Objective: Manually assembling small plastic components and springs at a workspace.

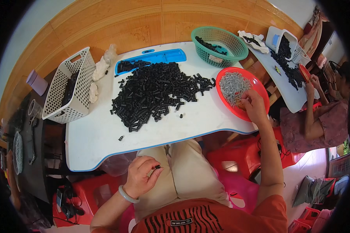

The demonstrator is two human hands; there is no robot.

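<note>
Above my lap, my left hand pinches a small black cylindrical plastic piece between thumb and fingertips. My right hand reaches over a round red plate, its fingers drawn together at the edge of a heap of thin silver metal pins or screws. What those fingertips hold, if anything, is too small to make out. A big pile of short black plastic pieces covers the middle of the white table. Two loose pieces lie nearer to me.
Behind the pile lies a blue tray with black pieces. A white perforated basket stands left, a green basket back right. At a second table on the right, another person handles something red.
</note>
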